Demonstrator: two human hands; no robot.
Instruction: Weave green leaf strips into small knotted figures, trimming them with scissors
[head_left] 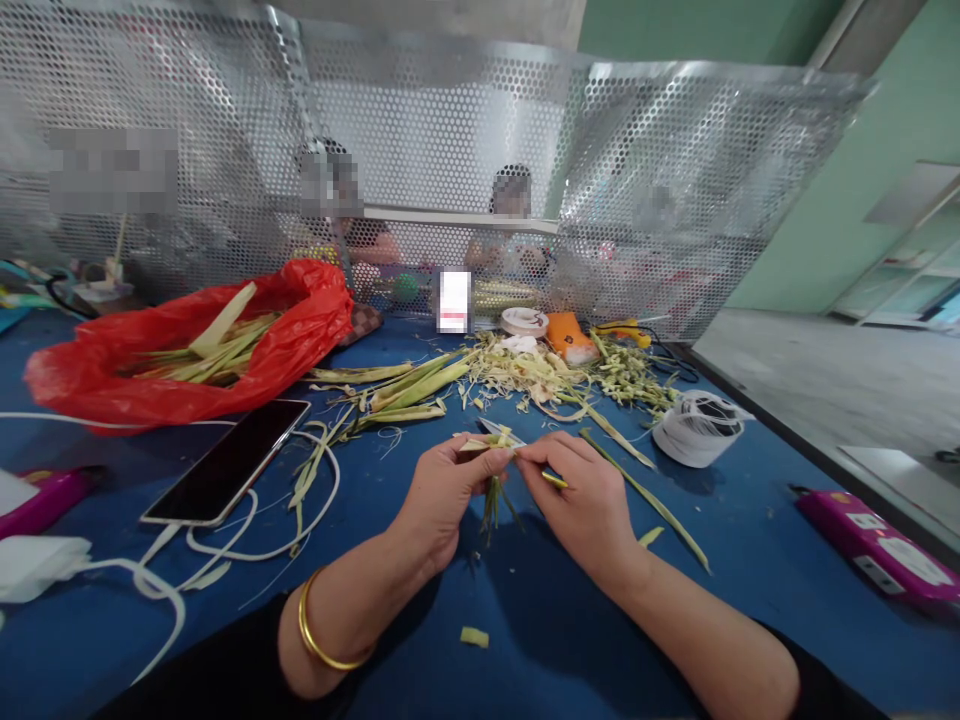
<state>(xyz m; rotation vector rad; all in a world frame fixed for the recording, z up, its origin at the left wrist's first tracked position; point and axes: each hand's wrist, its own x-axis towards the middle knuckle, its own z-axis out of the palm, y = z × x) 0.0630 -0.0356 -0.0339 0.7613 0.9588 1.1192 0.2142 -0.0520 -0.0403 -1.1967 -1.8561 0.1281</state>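
Pinching a leaf strip between both hands, right of the phone: left hand is clamping the fold, right hand is nipping a loose end. Looks mid-fold; next move is calling for a steady left pinch. Red bag is sitting behind the phone.

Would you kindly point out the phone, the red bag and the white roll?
phone point(225, 465), head view, middle of its screen
red bag point(307, 320), head view, its right side
white roll point(694, 445), head view, its side
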